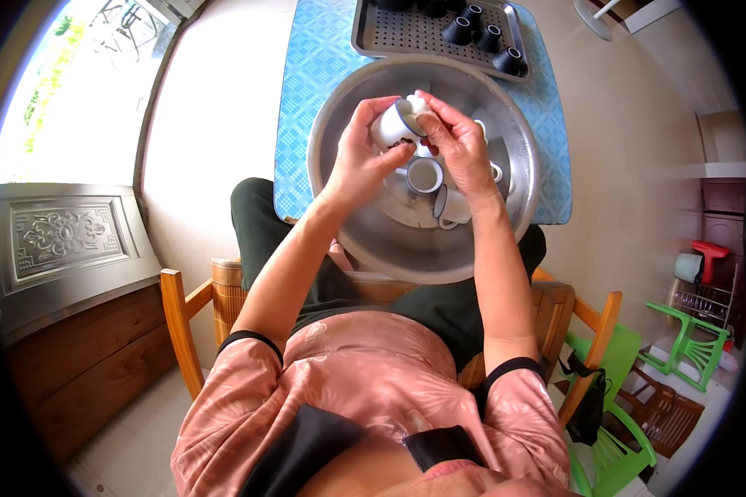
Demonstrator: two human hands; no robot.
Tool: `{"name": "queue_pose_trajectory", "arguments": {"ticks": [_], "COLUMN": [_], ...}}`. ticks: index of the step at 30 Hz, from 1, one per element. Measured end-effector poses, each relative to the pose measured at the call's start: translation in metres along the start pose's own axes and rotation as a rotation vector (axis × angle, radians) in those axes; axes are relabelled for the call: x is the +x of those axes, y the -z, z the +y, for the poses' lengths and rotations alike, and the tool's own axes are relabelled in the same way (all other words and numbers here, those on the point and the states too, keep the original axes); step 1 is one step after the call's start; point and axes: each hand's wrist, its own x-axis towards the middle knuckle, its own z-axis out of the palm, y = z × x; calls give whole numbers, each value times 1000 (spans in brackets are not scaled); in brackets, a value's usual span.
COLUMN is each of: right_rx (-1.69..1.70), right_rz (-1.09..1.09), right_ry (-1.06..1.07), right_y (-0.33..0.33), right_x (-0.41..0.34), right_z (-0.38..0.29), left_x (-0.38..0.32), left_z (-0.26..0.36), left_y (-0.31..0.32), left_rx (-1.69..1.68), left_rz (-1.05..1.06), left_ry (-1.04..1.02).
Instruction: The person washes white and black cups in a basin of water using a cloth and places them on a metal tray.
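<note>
Above a wide metal basin (423, 264), my left hand (363, 146) grips a white enamel mug (386, 129) with a dark rim and a dark printed mark. The mug is tilted, its mouth towards my right hand (460, 140). Between the fingers of that hand is a white wad (418, 105), perhaps cloth or sponge, at the mug's mouth. Lower in the basin a white mug (424, 175) stands mouth up, and another mug (452, 205) lies on its side. Parts of further white mugs show behind my right hand, which hides most of them.
The basin rests on a table with a blue patterned cover (311, 74). Beyond it, a perforated metal tray (404, 40) holds several upturned black cups (457, 31). A wooden chair arm (173, 323) is at my left, and green plastic chairs (621, 441) stand to the right.
</note>
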Motion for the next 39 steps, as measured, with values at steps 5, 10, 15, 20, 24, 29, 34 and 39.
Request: {"name": "queue_pose_trajectory", "arguments": {"ticks": [5, 10, 15, 20, 24, 29, 34, 39], "right_rx": [-37, -34, -302, -752, -921, -976, -996, -705], "right_rz": [-85, -80, 27, 92, 55, 98, 174, 67], "right_ry": [-34, -43, 191, 775, 733, 641, 526, 194], "right_y": [4, 7, -3, -8, -13, -21, -25, -19], "right_x": [2, 5, 2, 0, -3, -5, -8, -11], "right_z": [0, 6, 14, 6, 3, 6, 11, 17], "left_x": [-2, -8, -1, 5, 8, 4, 2, -3], "left_z": [-3, -4, 7, 12, 6, -7, -14, -5], "left_y": [-1, -9, -8, -3, -2, -3, -2, -3], "left_rx": [-7, -70, -142, -381, -462, -306, -98, 239], "left_rz": [-132, -81, 38, -7, 71, 100, 131, 152], "left_ry": [-57, 64, 287, 663, 719, 439, 224, -69]}}
